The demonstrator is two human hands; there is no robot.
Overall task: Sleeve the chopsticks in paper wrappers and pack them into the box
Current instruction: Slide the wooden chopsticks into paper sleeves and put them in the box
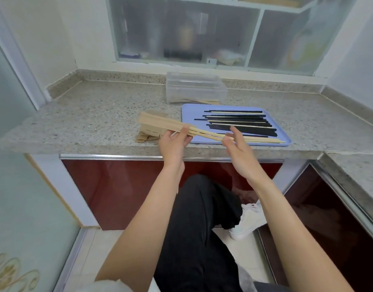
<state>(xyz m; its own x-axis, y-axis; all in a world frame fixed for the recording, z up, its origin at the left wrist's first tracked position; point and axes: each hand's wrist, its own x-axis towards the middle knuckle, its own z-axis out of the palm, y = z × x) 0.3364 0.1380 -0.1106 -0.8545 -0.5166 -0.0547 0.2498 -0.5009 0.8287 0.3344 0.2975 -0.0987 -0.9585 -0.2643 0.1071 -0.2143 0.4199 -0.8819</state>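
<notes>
My left hand point(174, 142) pinches a brown paper wrapper point(160, 122) with pale wooden chopsticks point(208, 134) partly inside it, held above the counter's front edge. My right hand point(236, 142) grips the bare ends of those chopsticks, fingers partly spread. A blue tray point(188, 109) on the counter holds several black and pale chopsticks point(240, 123). More brown wrappers point(146, 137) lie in a pile under the held one. A clear plastic box point(195, 87) stands behind the tray with some sleeved pairs at its bottom.
The speckled stone counter point(92, 114) runs along a wall with a frosted window point(185, 30) and turns a corner at the right. Dark red cabinet fronts point(126, 186) sit below. My legs in black trousers and a white shoe point(247, 222) are beneath.
</notes>
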